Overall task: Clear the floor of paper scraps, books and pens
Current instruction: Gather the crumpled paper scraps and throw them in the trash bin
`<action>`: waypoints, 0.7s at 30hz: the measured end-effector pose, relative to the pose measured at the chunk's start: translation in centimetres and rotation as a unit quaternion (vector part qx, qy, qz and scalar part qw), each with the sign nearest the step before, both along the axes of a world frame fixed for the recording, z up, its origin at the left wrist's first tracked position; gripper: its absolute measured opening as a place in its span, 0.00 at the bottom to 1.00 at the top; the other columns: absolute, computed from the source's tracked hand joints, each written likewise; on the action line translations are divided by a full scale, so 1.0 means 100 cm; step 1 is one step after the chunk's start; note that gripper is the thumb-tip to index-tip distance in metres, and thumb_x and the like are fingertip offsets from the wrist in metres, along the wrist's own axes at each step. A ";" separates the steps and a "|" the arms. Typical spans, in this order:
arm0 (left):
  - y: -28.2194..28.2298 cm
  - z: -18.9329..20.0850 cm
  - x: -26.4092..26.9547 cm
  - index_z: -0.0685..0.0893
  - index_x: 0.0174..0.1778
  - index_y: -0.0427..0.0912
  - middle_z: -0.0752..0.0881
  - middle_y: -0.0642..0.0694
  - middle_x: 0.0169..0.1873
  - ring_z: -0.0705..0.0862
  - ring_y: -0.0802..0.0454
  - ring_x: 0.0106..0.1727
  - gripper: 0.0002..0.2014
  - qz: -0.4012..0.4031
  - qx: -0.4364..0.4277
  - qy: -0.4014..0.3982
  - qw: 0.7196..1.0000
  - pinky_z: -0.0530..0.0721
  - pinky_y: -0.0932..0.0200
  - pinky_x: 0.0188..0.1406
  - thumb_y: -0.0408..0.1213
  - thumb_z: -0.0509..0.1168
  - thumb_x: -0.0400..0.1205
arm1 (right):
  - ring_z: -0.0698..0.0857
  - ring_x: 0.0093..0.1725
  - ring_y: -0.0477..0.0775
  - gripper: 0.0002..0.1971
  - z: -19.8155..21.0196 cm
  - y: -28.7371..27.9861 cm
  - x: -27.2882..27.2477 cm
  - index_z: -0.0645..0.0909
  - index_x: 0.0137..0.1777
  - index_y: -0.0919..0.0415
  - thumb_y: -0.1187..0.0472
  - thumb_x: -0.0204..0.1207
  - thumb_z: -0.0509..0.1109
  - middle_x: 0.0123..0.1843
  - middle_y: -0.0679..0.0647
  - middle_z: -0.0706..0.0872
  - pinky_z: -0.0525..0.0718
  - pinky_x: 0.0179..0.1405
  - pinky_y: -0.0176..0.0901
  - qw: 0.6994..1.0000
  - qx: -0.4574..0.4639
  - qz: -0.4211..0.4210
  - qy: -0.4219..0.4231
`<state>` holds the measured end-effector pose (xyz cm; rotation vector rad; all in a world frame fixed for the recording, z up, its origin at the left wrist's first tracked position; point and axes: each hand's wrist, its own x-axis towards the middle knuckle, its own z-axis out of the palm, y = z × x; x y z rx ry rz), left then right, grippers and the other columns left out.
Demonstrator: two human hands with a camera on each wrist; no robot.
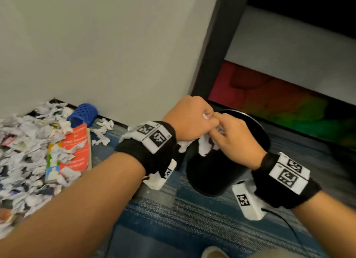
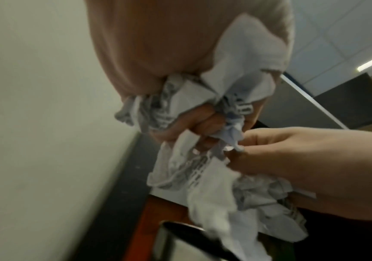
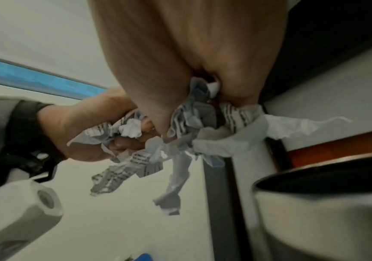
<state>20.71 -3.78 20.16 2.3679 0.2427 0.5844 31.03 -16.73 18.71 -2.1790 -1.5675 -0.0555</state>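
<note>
Both hands meet just above a black round bin [image 1: 213, 173]. My left hand [image 1: 189, 119] grips a bunch of torn printed paper scraps [image 2: 180, 109]; my right hand [image 1: 231, 134] grips another bunch [image 3: 214, 123], with strips hanging down towards the bin's mouth [image 1: 205, 146]. The knuckles touch. A big heap of paper scraps [image 1: 21, 151] covers the floor at the left. On it lies an orange-red book [image 1: 77, 147], half buried. No pen shows.
A blue perforated pen holder [image 1: 84, 113] lies on its side by the white wall [image 1: 96, 45]. Blue striped carpet [image 1: 173, 219] runs under my arms. A dark post [image 1: 215, 45] and a coloured panel [image 1: 279, 107] stand behind the bin.
</note>
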 end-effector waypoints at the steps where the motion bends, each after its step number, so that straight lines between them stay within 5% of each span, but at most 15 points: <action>1: -0.007 0.002 0.013 0.70 0.18 0.40 0.71 0.44 0.18 0.67 0.51 0.23 0.19 0.003 -0.007 -0.009 1.000 0.71 0.52 0.27 0.39 0.65 0.74 | 0.78 0.39 0.52 0.04 0.004 -0.007 0.011 0.76 0.43 0.53 0.56 0.80 0.64 0.37 0.53 0.80 0.72 0.38 0.47 1.000 0.002 -0.010 -0.004; 6: -0.037 0.004 0.088 0.66 0.18 0.46 0.70 0.52 0.17 0.68 0.56 0.21 0.27 0.054 -0.101 -0.062 0.991 0.69 0.57 0.28 0.45 0.56 0.87 | 0.77 0.37 0.55 0.09 0.007 -0.030 0.079 0.75 0.42 0.56 0.52 0.81 0.62 0.36 0.54 0.80 0.70 0.35 0.48 0.996 0.047 -0.079 -0.006; 10: -0.042 -0.008 0.131 0.68 0.24 0.45 0.73 0.52 0.23 0.71 0.57 0.27 0.25 0.067 -0.095 -0.056 0.992 0.70 0.59 0.35 0.46 0.50 0.90 | 0.77 0.38 0.55 0.13 -0.008 -0.027 0.118 0.73 0.42 0.58 0.49 0.82 0.60 0.37 0.57 0.80 0.70 0.37 0.47 0.991 0.074 -0.101 0.039; 13: -0.039 -0.023 0.161 0.78 0.43 0.41 0.81 0.44 0.44 0.80 0.46 0.50 0.19 0.060 -0.068 0.030 0.995 0.72 0.53 0.50 0.46 0.47 0.90 | 0.74 0.44 0.55 0.12 -0.020 -0.019 0.143 0.72 0.45 0.55 0.49 0.84 0.57 0.44 0.60 0.78 0.60 0.37 0.41 0.985 0.065 -0.127 0.098; 15: -0.039 -0.032 0.173 0.79 0.53 0.43 0.80 0.40 0.55 0.75 0.43 0.59 0.18 0.032 -0.069 0.118 0.990 0.71 0.50 0.58 0.44 0.44 0.90 | 0.77 0.52 0.62 0.16 -0.028 -0.018 0.157 0.78 0.53 0.61 0.51 0.86 0.53 0.52 0.65 0.80 0.66 0.44 0.44 0.982 0.000 -0.130 0.136; 18: -0.039 -0.041 0.181 0.84 0.55 0.41 0.85 0.38 0.56 0.80 0.44 0.58 0.20 -0.004 -0.018 0.269 0.963 0.75 0.50 0.63 0.43 0.46 0.89 | 0.77 0.63 0.63 0.15 -0.035 -0.022 0.169 0.81 0.58 0.58 0.55 0.85 0.54 0.58 0.64 0.83 0.71 0.52 0.47 0.972 -0.160 -0.092 0.143; 21: -0.034 -0.045 0.175 0.88 0.42 0.45 0.89 0.47 0.41 0.85 0.51 0.45 0.18 0.001 0.013 0.312 0.950 0.80 0.56 0.49 0.49 0.56 0.86 | 0.80 0.64 0.62 0.13 -0.030 -0.028 0.170 0.83 0.59 0.53 0.55 0.82 0.59 0.59 0.59 0.86 0.75 0.53 0.46 0.970 -0.213 -0.070 0.096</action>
